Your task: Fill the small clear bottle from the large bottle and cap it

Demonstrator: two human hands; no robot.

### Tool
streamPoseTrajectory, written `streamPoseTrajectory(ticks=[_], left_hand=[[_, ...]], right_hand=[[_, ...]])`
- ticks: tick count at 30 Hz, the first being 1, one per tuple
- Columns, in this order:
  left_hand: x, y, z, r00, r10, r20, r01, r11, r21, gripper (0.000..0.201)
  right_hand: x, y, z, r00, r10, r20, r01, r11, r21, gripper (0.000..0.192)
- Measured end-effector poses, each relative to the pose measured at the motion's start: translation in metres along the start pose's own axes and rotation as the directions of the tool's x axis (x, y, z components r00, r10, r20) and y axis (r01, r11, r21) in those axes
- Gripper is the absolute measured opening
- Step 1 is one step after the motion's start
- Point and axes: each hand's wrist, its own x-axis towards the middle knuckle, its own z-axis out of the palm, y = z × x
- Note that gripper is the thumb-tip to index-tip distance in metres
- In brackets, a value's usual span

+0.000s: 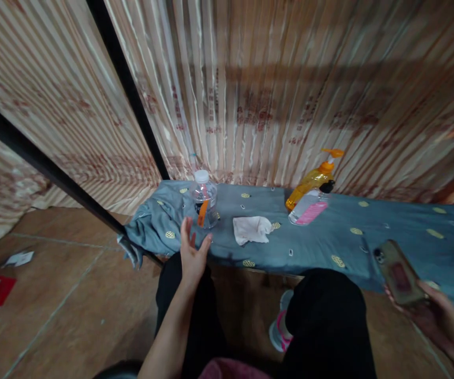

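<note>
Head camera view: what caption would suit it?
Left hand open near a water bottle; right hand holds a phone.

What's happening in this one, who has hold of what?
A seated person reaches the open left hand toward a clear water bottle standing on a low surface under a grey patterned cloth; the hand is close but not touching. The right hand holds a phone over the cloth's near edge. A crumpled white rag lies mid-cloth, with an orange pump bottle and a pink-labelled bottle leaning behind it.
</note>
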Motion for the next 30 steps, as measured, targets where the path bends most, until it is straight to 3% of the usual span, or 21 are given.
streamPoseTrajectory(ticks=[1,3,5,7,11,14,16,19,21,23,26,30], left_hand=[[-0.009,0.003,0.002,0.999,-0.029,0.028,0.030,0.999,-0.036,0.073],[-0.032,0.008,0.009,0.989,-0.107,0.102,0.118,0.986,-0.114,0.063],[-0.057,0.015,0.019,0.957,-0.205,0.206,0.248,0.944,-0.215,0.054],[-0.082,0.025,0.032,0.888,-0.313,0.337,0.415,0.862,-0.291,0.046],[-0.120,0.048,0.059,0.698,-0.410,0.587,0.669,0.666,-0.331,0.042],[-0.127,0.058,0.076,0.647,-0.421,0.635,0.737,0.560,-0.379,0.047],[-0.122,0.057,0.086,0.676,-0.409,0.613,0.723,0.528,-0.445,0.049],[-0.103,0.050,0.095,0.733,-0.401,0.550,0.676,0.522,-0.520,0.046],[-0.086,0.044,0.097,0.722,-0.453,0.523,0.691,0.510,-0.512,0.042],[-0.068,0.038,0.095,0.678,-0.514,0.525,0.735,0.468,-0.491,0.040],[-0.039,0.031,0.094,0.641,-0.536,0.550,0.767,0.425,-0.480,0.040],[-0.003,0.022,0.109,0.650,-0.527,0.547,0.759,0.407,-0.508,0.038]], right_hand=[[-0.019,-0.002,0.007,0.991,0.135,-0.002,-0.134,0.982,0.131,0.052],[-0.057,-0.006,0.018,0.977,0.211,0.006,-0.206,0.947,0.248,0.061],[-0.091,-0.008,0.030,0.990,0.122,0.064,-0.135,0.955,0.264,0.068],[-0.118,-0.007,0.043,0.986,-0.028,0.165,-0.015,0.968,0.252,0.069],[-0.149,0.003,0.084,0.909,-0.232,0.346,0.125,0.944,0.305,0.074],[-0.154,0.011,0.128,0.854,-0.286,0.433,0.150,0.935,0.322,0.084],[-0.152,0.015,0.160,0.831,-0.330,0.448,0.213,0.932,0.292,0.087],[-0.148,0.019,0.200,0.798,-0.468,0.380,0.456,0.881,0.127,0.089],[-0.145,0.018,0.218,0.744,-0.571,0.347,0.618,0.786,-0.032,0.088],[-0.140,0.015,0.229,0.693,-0.619,0.370,0.694,0.712,-0.110,0.088],[-0.126,0.002,0.238,0.708,-0.578,0.406,0.630,0.777,0.007,0.087],[-0.094,-0.023,0.249,0.808,-0.325,0.493,0.248,0.944,0.216,0.085]])
